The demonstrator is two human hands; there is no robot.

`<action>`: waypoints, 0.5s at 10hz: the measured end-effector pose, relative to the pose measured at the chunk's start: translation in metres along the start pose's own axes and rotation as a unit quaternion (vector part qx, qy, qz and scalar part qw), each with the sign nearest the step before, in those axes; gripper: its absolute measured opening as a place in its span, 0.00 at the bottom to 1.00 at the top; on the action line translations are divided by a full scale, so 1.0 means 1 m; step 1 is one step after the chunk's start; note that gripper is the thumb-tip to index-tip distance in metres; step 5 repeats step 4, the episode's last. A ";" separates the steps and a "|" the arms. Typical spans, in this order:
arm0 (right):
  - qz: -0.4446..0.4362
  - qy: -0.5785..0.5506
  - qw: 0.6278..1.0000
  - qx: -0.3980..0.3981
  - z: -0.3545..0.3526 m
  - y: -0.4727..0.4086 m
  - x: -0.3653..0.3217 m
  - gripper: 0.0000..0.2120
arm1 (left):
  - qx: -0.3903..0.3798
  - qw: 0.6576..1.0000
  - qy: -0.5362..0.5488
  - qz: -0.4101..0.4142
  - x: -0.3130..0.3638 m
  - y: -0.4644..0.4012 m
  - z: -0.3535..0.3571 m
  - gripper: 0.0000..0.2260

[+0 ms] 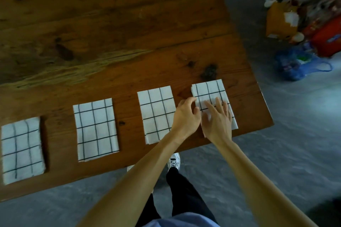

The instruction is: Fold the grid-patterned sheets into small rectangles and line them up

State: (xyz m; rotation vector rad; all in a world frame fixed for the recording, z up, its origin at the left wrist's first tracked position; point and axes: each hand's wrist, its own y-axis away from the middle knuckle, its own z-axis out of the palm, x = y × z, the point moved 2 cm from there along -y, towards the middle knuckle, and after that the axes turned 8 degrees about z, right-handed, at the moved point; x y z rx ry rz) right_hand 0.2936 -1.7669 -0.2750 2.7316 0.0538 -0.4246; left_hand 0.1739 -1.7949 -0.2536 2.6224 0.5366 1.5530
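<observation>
While the right hand [218, 120] is pressing flat-fingered on the fourth sheet [212, 94], the left hand [187, 114] is touching its left edge, fingers loosely curled.

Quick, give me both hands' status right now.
Left hand: fingers curled, touching the left edge of the rightmost folded grid sheet; a real pinch cannot be told.
Right hand: open, fingers straight, pressing flat on that sheet.

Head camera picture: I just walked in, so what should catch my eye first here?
Four white folded sheets with black grid lines lie in a row along the near edge of the brown wooden table. Both hands work the rightmost folded sheet near the table's right corner: the right hand lies flat on it, the left hand touches its left edge. Colourful clutter sits on the grey floor beyond.
</observation>
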 end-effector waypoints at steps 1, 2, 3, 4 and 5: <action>0.001 0.006 1.000 -0.003 0.001 -0.002 -0.001 0.22 | -0.005 1.000 -0.005 -0.013 0.004 -0.006 0.009 0.17; -0.002 0.002 1.000 0.003 0.000 -0.003 -0.002 0.23 | -0.001 1.000 -0.009 -0.018 0.001 -0.009 0.011 0.16; 0.000 -0.007 1.000 0.011 -0.002 -0.003 -0.003 0.23 | -0.002 1.000 -0.010 -0.013 0.002 -0.009 0.009 0.15; -0.012 -0.037 0.999 0.032 -0.005 -0.002 -0.002 0.22 | 0.022 1.000 -0.006 -0.014 0.001 -0.010 0.003 0.15; -0.012 -0.037 0.999 0.032 -0.005 -0.002 -0.002 0.22 | 0.022 1.000 -0.006 -0.014 0.001 -0.010 0.003 0.15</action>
